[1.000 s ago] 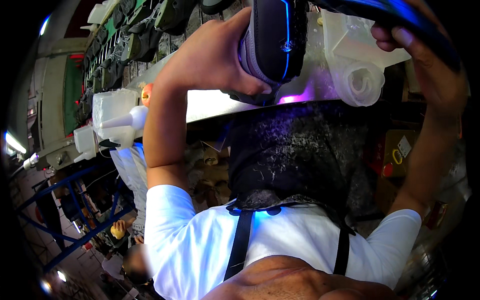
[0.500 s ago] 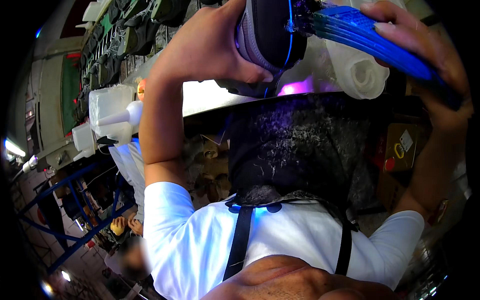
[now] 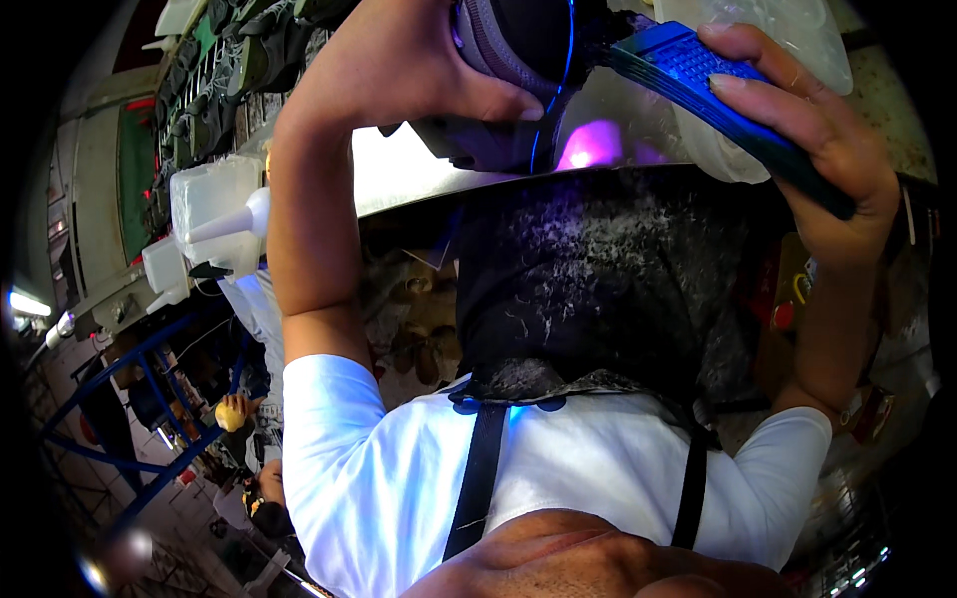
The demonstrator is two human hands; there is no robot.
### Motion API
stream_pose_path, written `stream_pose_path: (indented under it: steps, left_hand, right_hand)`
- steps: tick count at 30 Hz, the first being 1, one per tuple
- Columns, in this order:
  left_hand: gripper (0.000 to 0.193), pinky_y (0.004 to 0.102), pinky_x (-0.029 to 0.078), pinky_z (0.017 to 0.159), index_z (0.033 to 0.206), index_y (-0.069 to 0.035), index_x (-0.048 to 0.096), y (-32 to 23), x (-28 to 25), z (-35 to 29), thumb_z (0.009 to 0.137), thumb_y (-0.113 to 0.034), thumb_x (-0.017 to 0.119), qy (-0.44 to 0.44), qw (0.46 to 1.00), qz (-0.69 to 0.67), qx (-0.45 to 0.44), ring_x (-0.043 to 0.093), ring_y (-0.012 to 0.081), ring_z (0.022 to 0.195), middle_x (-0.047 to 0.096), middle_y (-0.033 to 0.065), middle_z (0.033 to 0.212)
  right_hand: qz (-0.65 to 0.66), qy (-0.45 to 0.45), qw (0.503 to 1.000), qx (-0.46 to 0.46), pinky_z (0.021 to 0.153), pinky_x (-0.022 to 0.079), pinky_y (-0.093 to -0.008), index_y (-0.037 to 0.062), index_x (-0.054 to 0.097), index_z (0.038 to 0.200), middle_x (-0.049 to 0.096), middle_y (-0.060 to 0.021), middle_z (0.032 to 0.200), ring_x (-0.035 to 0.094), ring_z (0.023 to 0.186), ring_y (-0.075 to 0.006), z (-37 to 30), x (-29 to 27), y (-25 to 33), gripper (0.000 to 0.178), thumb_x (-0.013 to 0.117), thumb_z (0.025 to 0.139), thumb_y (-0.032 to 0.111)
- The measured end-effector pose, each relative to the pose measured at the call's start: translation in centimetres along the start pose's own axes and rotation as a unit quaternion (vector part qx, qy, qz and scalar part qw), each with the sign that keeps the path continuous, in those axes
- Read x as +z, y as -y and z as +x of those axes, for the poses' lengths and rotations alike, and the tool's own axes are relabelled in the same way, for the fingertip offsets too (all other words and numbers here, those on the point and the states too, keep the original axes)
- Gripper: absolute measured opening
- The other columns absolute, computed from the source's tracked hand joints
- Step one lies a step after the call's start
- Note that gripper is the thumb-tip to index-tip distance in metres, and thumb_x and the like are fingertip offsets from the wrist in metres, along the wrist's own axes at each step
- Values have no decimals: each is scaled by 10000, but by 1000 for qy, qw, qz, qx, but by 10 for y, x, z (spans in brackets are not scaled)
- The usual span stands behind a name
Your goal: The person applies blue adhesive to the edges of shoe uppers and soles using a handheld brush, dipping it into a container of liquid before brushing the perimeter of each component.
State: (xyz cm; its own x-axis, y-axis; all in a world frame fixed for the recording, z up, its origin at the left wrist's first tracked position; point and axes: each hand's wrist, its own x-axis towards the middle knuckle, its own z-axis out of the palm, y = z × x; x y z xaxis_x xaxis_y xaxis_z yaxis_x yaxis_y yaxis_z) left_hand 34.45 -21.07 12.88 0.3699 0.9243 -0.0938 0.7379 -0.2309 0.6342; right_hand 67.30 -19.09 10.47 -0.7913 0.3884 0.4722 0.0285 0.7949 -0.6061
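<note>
At the top edge, a dark shoe [image 3: 518,45] with a grey textured side is partly cut off by the frame. A thin glowing blue line runs down it. My left hand [image 3: 419,75] is closed around the shoe, thumb pressed along its lower end. A blue-handled brush [image 3: 723,95] is gripped in my right hand [image 3: 842,149], fingers over its ridged back. Its dark bristles reach the right side of the shoe and seem to touch it. Below the shoe is a dark block-like piece [image 3: 478,145], partly hidden by my left hand.
Under the shoe lies a pale bench top [image 3: 399,174] with a purple light patch. A translucent plastic container [image 3: 723,154] stands beside the brush. Left of my arm are a white nozzle bottle [image 3: 234,219] and racks of dark shoes [image 3: 264,75]. Another person is at lower left.
The shoe and my left hand have shifted slightly up and left. My right hand has moved left and tilted the brush, so more of its broad back shows.
</note>
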Motion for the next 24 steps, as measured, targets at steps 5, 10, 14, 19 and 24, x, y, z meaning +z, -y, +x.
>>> stream_pose_path:
  steps: [5, 10, 14, 19, 24]
  left_hand:
    - [874, 330, 580, 880, 1262, 53, 571, 15, 3, -1, 560, -267, 983, -17, 998, -46, 31, 716, 185, 948, 746, 137, 1069]
    - [865, 321, 571, 902, 1267, 56, 569, -18, -9, 3, 565, -240, 979, 20, 992, -93, -85, 704, 179, 976, 740, 130, 1072]
    - [862, 319, 572, 901, 1266, 64, 567, 17, 3, 0, 564, -228, 974, -24, 997, -73, 5, 700, 176, 985, 735, 127, 1088]
    - [863, 320, 575, 898, 1266, 70, 565, 14, 3, -1, 564, -222, 973, -19, 995, -93, -31, 701, 180, 988, 733, 127, 1094]
    - [880, 317, 579, 900, 1273, 68, 563, 1, 0, -2, 562, -242, 980, -17, 988, -134, -70, 704, 176, 994, 735, 132, 1096]
  right_hand:
    - [24, -44, 999, 8, 1060, 510, -434, -94, 676, 1211, 599, -338, 1338, 633, 1231, -398, -5, 23, -3, 352, 668, 860, -77]
    - [30, -114, 993, 23, 1039, 529, -440, -106, 694, 1175, 605, -344, 1326, 637, 1221, -400, -16, 55, -11, 353, 692, 823, -98]
    - [60, -152, 986, 24, 1014, 551, -436, -104, 708, 1149, 624, -337, 1301, 647, 1200, -408, -17, 72, -14, 339, 705, 811, -108]
    - [55, -167, 984, 10, 1008, 560, -430, -100, 715, 1132, 650, -323, 1264, 667, 1170, -400, -19, 85, -21, 335, 724, 797, -111]
    - [81, -169, 981, 39, 943, 594, -417, -100, 728, 1072, 709, -264, 1185, 696, 1130, -377, -20, 95, -17, 277, 740, 796, -119]
